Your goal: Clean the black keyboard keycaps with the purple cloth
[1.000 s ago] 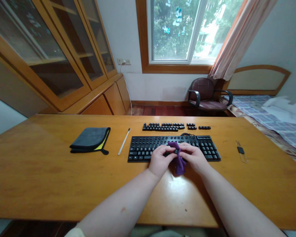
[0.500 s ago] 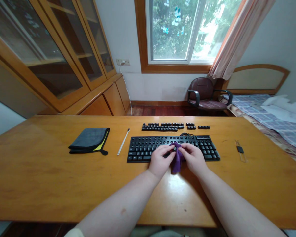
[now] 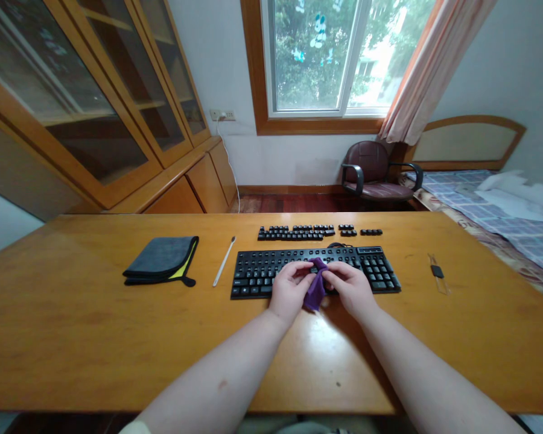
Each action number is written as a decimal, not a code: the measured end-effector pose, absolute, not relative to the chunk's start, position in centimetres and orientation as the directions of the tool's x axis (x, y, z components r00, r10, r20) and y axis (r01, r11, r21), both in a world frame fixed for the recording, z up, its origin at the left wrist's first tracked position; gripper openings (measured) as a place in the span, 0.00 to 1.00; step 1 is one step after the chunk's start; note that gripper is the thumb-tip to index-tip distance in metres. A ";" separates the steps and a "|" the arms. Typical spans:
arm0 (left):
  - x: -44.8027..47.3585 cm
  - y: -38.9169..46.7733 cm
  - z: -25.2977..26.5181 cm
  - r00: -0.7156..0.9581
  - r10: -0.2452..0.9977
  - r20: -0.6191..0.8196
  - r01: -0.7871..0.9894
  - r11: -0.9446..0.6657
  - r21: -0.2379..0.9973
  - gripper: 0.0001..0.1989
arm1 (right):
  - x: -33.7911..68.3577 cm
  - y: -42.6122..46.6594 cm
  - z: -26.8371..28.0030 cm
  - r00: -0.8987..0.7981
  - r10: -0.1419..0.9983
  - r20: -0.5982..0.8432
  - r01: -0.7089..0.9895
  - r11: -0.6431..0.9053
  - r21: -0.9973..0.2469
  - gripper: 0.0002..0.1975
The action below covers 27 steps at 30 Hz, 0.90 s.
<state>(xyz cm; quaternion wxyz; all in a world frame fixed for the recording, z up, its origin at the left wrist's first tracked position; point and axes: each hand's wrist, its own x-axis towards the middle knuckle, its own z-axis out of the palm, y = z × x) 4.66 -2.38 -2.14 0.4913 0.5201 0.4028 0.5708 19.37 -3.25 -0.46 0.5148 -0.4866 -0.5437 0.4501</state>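
A small purple cloth point(image 3: 315, 294) is pinched between my two hands, over the front middle of a black keyboard point(image 3: 253, 274). My left hand point(image 3: 290, 290) is closed on the cloth's left side, thumb and fingers together. From the other side, my right hand point(image 3: 352, 289) grips the cloth with thumb and forefinger. A small dark piece shows in the fold by the left fingertips; it looks like a keycap, but the fingers partly cover it. Several switches in the keyboard's upper rows stand without caps. Behind the keyboard, loose black keycaps point(image 3: 294, 233) lie in rows.
On the wooden table point(image 3: 117, 343), a folded grey cloth point(image 3: 160, 256) with black edging lies at the left. Between it and the keyboard is a thin white brush point(image 3: 224, 260). A wire keycap puller point(image 3: 437, 272) rests at the right. An armchair point(image 3: 375, 169) stands beyond the table.
The hanging end of the purple cloth has swung left and the cloth is folded differently. My fingers have shifted slightly on it, and more of the small dark piece shows.
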 end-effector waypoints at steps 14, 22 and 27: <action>4.6 -2.4 -2.1 0.075 0.969 0.234 -0.123 -0.223 0.967 0.11 | 19.4 -3.1 -0.6 0.026 0.989 0.149 0.026 0.148 -0.989 0.08; 4.6 -2.5 -1.9 0.063 0.974 0.218 -0.139 -0.208 0.968 0.13 | 19.8 -2.9 0.0 -0.044 0.976 0.211 0.074 0.214 -0.974 0.08; 4.9 -2.6 -2.0 0.041 0.989 0.139 -0.174 -0.130 0.976 0.07 | 20.0 -2.8 -0.2 -0.108 0.971 0.212 0.091 0.222 -0.971 0.10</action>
